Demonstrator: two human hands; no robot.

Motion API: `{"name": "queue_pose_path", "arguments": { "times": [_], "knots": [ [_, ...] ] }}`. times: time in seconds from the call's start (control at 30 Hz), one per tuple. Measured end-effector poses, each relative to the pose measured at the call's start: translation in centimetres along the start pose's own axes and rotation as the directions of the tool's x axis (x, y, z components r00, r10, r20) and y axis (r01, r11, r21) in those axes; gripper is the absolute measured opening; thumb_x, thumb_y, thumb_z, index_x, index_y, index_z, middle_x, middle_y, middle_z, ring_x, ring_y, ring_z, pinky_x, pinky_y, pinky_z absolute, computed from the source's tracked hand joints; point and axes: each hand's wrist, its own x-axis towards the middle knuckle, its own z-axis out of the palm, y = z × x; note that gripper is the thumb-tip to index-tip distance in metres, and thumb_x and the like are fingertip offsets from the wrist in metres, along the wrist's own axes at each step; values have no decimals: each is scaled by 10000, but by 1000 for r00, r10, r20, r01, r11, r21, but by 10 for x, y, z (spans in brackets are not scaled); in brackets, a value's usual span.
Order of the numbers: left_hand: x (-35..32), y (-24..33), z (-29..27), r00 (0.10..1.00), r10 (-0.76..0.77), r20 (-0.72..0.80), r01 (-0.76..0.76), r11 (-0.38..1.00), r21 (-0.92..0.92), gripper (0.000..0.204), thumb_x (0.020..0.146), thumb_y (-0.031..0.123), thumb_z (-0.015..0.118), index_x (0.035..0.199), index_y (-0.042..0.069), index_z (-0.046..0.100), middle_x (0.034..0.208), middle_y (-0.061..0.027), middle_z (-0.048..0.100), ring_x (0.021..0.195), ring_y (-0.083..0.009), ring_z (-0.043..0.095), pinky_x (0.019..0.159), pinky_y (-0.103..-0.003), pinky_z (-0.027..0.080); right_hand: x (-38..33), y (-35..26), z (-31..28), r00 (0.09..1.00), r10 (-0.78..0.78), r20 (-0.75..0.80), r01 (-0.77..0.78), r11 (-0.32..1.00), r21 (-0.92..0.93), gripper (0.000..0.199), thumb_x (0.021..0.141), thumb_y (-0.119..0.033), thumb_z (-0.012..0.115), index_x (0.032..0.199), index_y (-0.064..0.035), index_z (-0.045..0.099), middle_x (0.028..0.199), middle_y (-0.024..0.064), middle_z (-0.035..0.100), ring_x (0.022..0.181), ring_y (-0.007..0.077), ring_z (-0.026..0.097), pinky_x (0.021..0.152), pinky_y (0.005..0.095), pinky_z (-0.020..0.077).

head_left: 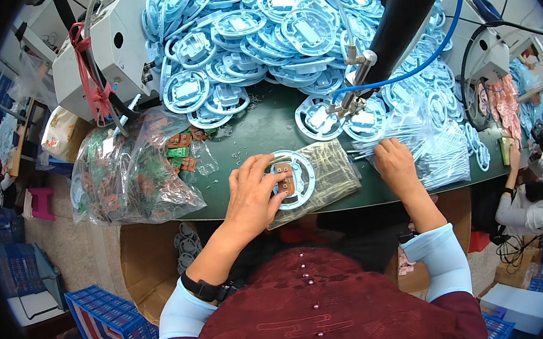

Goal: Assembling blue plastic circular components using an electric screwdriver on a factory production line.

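Here my left hand (252,194) presses flat on the pale blue ring frame (293,178) with its brown circuit board (282,177), on the green counter (261,128). My right hand (395,162) pinches thin wires (373,151); I'd keep the frame pinned steady.

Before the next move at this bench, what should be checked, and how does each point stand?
1. Ring steadied: ok, the left hand presses it on the flat packet.
2. Brown board inside the ring: ok, though whether it is fully seated cannot be told.
3. Right hand has a part: cannot tell, its fingers are among the clear bags.
4. Hanging driver clear of the hands: ok, its tip is above and behind them.
5. Spare boards at hand: ok, a bag of boards lies by the left hand.
6. Spare rings: ok, a pile fills the back of the table.
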Motion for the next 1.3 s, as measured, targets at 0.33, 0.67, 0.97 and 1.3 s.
{"name": "queue_pose_path", "arguments": {
  "times": [0.33, 0.67, 0.97, 1.3],
  "knots": [
    [2, 4, 0, 999, -19, 40, 17, 998, 60, 667, 585, 345, 884, 1124, 71, 604, 1440, -247, 377, 1329, -413, 361, 1030, -546, 302, 25, -31, -41, 959, -48, -278, 149, 923, 355, 226, 718, 21, 669, 927, -62, 648, 852, 75, 596, 751, 270, 597, 667, 377, 485],
    [-2, -7, 19, 991, 13, -136, -32, 989, -141, 656, 541, 279, 892, 1086, 48, 609, 1401, -296, 415, 1266, -439, 447, 1037, -476, 373, 25, -68, -42, 989, 97, 109, -141, 822, 552, 131, 805, -34, 673, 934, -48, 653, 773, 106, 531, 706, 303, 572, 616, 376, 457],
    [-6, -14, 24, 976, 0, -216, -54, 968, -245, 616, 546, 251, 876, 1067, 47, 617, 1406, -288, 420, 1258, -434, 466, 1033, -472, 387, 38, -79, -27, 978, 0, 210, -159, 653, 741, 86, 834, -73, 664, 908, -35, 644, 821, 104, 583, 760, 311, 603, 656, 374, 474],
    [-5, -14, 23, 978, 42, -204, -86, 974, -208, 622, 542, 264, 884, 1046, 38, 600, 1400, -292, 420, 1256, -445, 457, 1031, -476, 387, 38, -81, -21, 991, -26, 134, -74, 726, 684, 91, 815, -80, 682, 898, -52, 656, 820, 90, 585, 782, 292, 606, 676, 382, 491]
  ]
}}
